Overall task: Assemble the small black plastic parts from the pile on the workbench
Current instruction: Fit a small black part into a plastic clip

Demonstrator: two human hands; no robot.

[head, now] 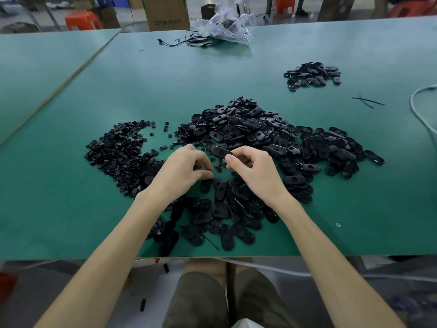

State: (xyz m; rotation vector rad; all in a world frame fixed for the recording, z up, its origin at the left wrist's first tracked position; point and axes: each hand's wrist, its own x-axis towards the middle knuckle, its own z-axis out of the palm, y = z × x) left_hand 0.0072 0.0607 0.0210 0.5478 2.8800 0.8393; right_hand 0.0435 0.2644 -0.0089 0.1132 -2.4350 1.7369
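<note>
- Two hands meet just in front of the big pile of oval shells (248,129), which lies in the middle of the green workbench (71,185).
- The right hand (250,166) pinches one oval black shell (221,151) between the thumb and the curled fingers. This shell is held up at the near edge of the big pile.
- The left hand (182,166) is just to the left of this shell and does not touch it. Its fingers are curled, and the thumb tip and the index tip are pressed together. If a small piece is between them, I cannot tell.
- A heap of small round black pieces (118,150) lies to the left of the big pile, with some single pieces scattered between the two.
- More oval shells, the near spread (224,214), lie on the near side of the big pile, under both wrists.
- A smaller heap of oval parts (312,74) lies behind the big pile and to its right, well apart from it.
- Two thin black ties (367,101) lie crossed to the right of the big pile, and a white cable (421,110) runs further right.
- Far behind the big pile, a crumpled clear plastic bag (224,22) rests with black cables (189,41) just beside it.
- Beyond the bench stand a cardboard box (165,13) and an orange stool (80,20).
</note>
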